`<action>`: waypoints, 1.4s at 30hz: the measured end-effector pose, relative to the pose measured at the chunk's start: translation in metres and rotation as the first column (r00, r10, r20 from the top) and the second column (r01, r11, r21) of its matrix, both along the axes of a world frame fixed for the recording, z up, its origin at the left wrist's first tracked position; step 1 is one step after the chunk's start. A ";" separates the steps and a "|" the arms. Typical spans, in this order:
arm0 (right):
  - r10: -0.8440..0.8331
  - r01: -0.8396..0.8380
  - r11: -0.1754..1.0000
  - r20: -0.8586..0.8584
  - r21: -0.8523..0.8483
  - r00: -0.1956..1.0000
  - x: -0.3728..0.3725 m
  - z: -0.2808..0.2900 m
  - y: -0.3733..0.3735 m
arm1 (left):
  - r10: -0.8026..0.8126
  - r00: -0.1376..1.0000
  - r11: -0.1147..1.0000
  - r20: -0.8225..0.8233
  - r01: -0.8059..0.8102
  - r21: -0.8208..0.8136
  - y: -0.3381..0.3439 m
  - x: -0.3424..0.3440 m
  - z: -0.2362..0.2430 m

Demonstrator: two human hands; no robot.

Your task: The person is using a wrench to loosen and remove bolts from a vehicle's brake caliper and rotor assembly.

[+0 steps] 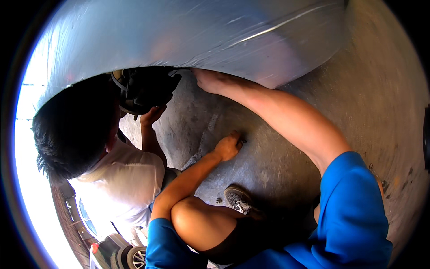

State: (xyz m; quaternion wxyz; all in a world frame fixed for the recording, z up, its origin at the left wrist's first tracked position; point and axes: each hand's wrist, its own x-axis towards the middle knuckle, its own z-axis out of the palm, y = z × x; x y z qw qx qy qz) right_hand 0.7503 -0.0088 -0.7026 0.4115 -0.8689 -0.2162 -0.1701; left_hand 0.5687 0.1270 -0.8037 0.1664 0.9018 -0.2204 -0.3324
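Silver panel [268,40], edge over R hand [207,81]

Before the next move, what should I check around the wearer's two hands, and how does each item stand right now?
1. Bare right hand fully visible: not ok; its fingers disappear behind the edge of the curved, shiny grey panel.
2. Bare left hand apart from the dark, bulky mechanical assembly: ok.
3. Left hand free of objects: cannot tell; its fingers are curled.
4. Assembly free of the co-worker's hand: not ok; that hand is at its underside.
5. Floor beside the dark grey, light-laced shoe free of loose parts: not ok; a small, round metallic part lies there.
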 end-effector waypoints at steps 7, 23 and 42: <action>-0.100 0.088 0.980 0.060 0.177 0.993 -0.024 -0.013 -0.013 | 0.031 0.999 0.997 0.008 -0.031 -0.068 0.001 0.009 -0.004; -0.207 0.200 0.978 -0.153 -0.061 0.966 0.038 -0.045 0.031 | 0.054 0.998 0.997 -0.024 -0.055 -0.045 0.000 0.004 0.008; 0.256 0.151 0.785 -0.537 0.601 0.804 0.021 0.021 0.031 | 0.024 1.000 0.993 0.001 -0.024 -0.114 0.010 0.000 -0.016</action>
